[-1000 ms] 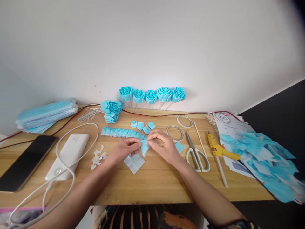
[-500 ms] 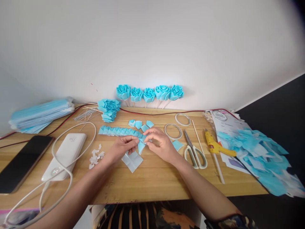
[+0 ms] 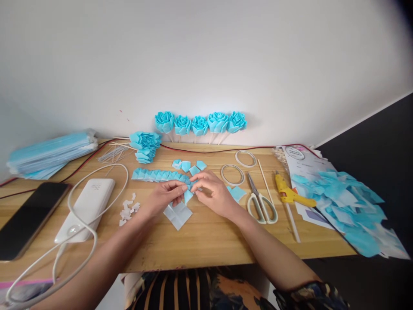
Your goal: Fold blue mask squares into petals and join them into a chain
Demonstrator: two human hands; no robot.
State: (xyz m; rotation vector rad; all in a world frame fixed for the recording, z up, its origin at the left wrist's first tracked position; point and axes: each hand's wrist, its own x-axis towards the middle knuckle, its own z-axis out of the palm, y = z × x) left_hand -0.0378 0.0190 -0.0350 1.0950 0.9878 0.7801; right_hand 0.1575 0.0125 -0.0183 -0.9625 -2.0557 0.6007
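Observation:
My left hand (image 3: 164,197) and my right hand (image 3: 213,193) meet over the middle of the wooden desk (image 3: 206,237), both pinching a small folded light-blue petal piece (image 3: 187,194). It sits at the right end of a row of overlapping blue folded pieces (image 3: 158,175). A pale square sheet (image 3: 177,214) lies just below my fingers. Loose folded blue pieces (image 3: 189,165) lie just behind my hands, and another blue piece (image 3: 237,193) lies by my right wrist.
Blue paper roses (image 3: 200,123) lean on the wall; another rose (image 3: 145,144) lies on a stack. Tape rings (image 3: 232,174), scissors (image 3: 260,200), a stick and a yellow glue gun (image 3: 288,191) lie right. Blue scraps (image 3: 342,202) far right. Power bank (image 3: 85,209), phone (image 3: 29,217), masks (image 3: 48,153) left.
Both hands, still pinching the blue piece, have shifted slightly back toward the end of the blue row. The camera has tilted a little.

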